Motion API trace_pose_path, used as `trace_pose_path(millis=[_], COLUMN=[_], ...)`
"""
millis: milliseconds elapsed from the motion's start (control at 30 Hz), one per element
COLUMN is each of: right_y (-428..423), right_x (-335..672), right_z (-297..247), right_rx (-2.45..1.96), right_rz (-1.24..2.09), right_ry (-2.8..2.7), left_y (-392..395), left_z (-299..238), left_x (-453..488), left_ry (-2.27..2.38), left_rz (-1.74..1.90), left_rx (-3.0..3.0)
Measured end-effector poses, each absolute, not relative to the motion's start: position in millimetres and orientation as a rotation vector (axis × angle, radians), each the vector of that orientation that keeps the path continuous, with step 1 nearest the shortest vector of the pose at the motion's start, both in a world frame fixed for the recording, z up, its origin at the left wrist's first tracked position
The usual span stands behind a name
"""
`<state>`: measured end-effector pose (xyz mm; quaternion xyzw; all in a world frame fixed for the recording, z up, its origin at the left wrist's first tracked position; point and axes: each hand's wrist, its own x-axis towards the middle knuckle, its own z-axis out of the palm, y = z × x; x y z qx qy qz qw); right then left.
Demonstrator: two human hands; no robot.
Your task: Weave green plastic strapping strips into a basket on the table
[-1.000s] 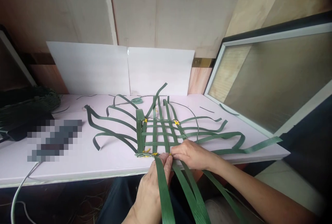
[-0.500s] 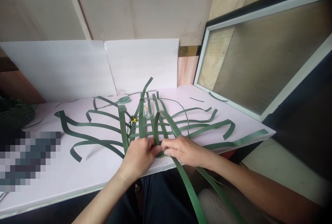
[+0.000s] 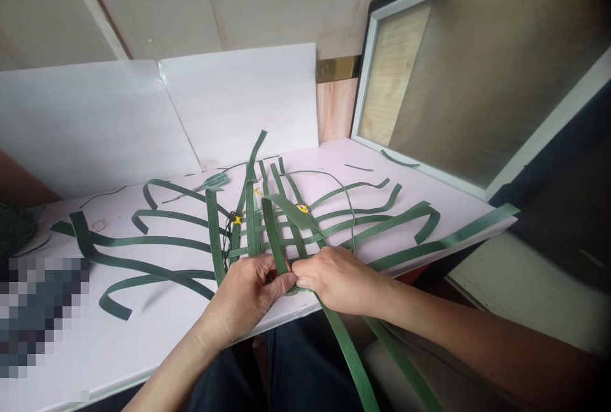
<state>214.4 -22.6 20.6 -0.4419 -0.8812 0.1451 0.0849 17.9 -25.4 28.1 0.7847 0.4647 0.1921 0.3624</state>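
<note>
A loose weave of green plastic straps (image 3: 267,221) lies on the pale pink table (image 3: 157,323), tied at crossings with small yellow ties (image 3: 302,208). My left hand (image 3: 248,294) and my right hand (image 3: 331,278) meet at the weave's near edge. Both pinch the same folded green strap (image 3: 274,234), which bends up and back over the weave. Other strap ends hang off the table's front edge (image 3: 348,355) between my arms. Long strap ends curl outward to the left (image 3: 143,272) and right (image 3: 429,243).
White boards (image 3: 157,113) lean against the wall behind the table. A framed glass panel (image 3: 477,87) stands at the right. A dark green bundle (image 3: 14,227) sits at the far left, above a blurred patch (image 3: 33,310). Thin offcuts (image 3: 358,167) lie near the back.
My left hand rose from below the table edge to the weave's near side. A strap that hung down is now folded up over the weave. The view has swung to the right.
</note>
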Motion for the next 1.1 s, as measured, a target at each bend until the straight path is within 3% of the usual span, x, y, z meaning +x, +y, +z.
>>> trace_pose_path(millis=[200, 367, 1100], right_y=[-27.8, -25.3, -21.9], right_x=[214.8, 217.2, 224.5], right_z=[19.2, 22.0, 21.2], right_rx=[-1.383, -1.353, -1.346], right_rz=[0.300, 0.444, 0.915], right_ry=[-2.664, -2.630, -2.233], left_y=[-21.0, -24.9, -34.6], left_z=[33.2, 29.8, 26.9], left_x=[19.7, 19.1, 31.8], left_ry=[1.097, 1.113, 1.364], left_rz=[0.473, 0.501, 0.533], left_rx=[1.852, 1.743, 2.241])
